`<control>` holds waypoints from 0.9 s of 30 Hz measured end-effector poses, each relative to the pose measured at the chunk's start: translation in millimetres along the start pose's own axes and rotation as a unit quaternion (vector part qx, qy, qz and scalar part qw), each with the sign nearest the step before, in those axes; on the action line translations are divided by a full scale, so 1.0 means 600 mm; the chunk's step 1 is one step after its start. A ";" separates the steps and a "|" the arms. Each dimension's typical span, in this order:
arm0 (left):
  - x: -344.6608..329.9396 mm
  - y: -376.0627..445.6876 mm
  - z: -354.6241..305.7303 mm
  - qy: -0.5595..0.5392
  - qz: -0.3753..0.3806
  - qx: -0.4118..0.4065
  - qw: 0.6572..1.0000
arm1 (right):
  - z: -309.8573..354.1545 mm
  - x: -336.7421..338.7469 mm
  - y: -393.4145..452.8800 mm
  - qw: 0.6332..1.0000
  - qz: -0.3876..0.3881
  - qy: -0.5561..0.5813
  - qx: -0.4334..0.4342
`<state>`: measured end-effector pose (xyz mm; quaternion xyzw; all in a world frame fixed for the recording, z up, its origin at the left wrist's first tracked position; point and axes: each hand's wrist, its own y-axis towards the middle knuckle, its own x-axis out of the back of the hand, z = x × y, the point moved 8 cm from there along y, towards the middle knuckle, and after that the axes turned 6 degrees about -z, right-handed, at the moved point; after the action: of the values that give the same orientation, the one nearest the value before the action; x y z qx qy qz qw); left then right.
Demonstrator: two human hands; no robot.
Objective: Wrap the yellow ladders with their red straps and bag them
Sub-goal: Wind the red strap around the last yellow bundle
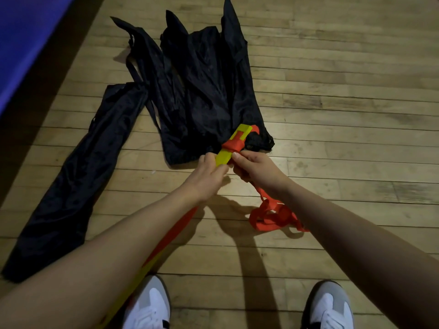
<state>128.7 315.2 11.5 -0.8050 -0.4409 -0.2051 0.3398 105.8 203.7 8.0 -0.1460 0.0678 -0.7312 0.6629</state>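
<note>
2 hands meet on the same end of the yellow ladder bundle (237,141), and I read the whole move from that. Its long axis runs from beside my left shoe (148,302) up and away toward the black bags (204,91), so the far tip already lies over the nearest bag's crumpled mouth. My left hand (210,173) grips the yellow slats just below the wrap, fingers curled round them. My right hand (255,168) pinches the red strap (234,145) where it circles the bundle, thumb pressed at the band. Both hands sit equally near; the right one has the strap. Slack strap trails from that hand into a loose heap (270,218) on the floor under my right forearm. I judge the wrapping only begun, with much strap left to wind. Underfoot is a wooden plank floor (344,96); a blue mat (26,34) edges the far left. The light is dim.
</note>
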 end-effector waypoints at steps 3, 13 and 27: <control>0.008 0.001 0.003 0.021 0.001 -0.016 1.000 | -0.010 0.006 -0.001 1.000 -0.011 0.003 -0.017; 0.011 -0.008 -0.008 0.007 -0.028 -0.106 0.994 | -0.029 0.003 -0.016 0.997 0.027 0.018 -0.074; -0.010 -0.001 0.028 0.174 -0.001 0.008 0.985 | -0.036 -0.012 -0.026 0.988 0.078 0.039 -0.127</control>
<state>125.5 324.3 -3.4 -0.7537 -0.3781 -0.3385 0.4176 85.0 210.4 -9.0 -0.1945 0.1977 -0.6679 0.6907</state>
